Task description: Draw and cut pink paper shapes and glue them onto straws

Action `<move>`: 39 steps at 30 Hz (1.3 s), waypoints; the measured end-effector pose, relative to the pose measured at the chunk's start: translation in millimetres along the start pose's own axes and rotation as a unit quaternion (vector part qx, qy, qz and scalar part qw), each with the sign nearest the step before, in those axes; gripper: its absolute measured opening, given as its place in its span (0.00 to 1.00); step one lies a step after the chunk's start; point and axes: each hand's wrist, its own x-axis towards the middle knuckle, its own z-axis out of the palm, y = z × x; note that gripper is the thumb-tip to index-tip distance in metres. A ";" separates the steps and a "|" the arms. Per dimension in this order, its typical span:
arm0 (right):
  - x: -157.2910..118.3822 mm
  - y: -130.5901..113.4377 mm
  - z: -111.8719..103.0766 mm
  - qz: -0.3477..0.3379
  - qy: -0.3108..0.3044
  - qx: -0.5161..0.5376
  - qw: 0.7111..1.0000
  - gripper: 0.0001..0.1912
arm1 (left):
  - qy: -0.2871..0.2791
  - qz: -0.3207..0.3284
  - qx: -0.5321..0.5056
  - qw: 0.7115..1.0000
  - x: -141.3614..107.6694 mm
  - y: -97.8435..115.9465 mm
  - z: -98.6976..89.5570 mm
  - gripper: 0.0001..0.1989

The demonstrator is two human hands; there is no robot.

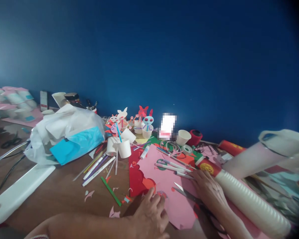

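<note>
My left hand rests at the bottom centre, its fingers spread and slightly bent over pink paper, beside an orange paper shape. Further right, my right hand lies palm down with its fingers stretched toward several pens. Its fingertips are close to the pens' right ends, and no grip on them is visible. Metal scissors lie on the pink paper, their handles partly under the right hand and wrist. A long stack of paper cups runs alongside that hand.
A plastic bag and a white board are at left. Loose straws and markers, paper scraps and a green stick lie in the middle. Cups with paper animal figures stand near the blue wall. A clear bag fills the right side.
</note>
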 end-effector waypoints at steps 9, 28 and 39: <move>-0.6 -23.0 -17.1 -0.039 0.069 0.168 0.983 0.11 | 0.043 0.000 0.007 0.999 1.3 -5.4 4.1 0.17; 0.3 -62.3 -40.8 -0.010 -0.039 0.337 0.941 0.10 | 0.004 -0.044 -0.073 0.996 1.0 -2.4 9.4 0.17; 0.9 -61.1 -45.4 0.032 -0.027 0.352 0.935 0.14 | 0.012 -0.043 -0.063 0.997 0.3 -1.6 16.0 0.19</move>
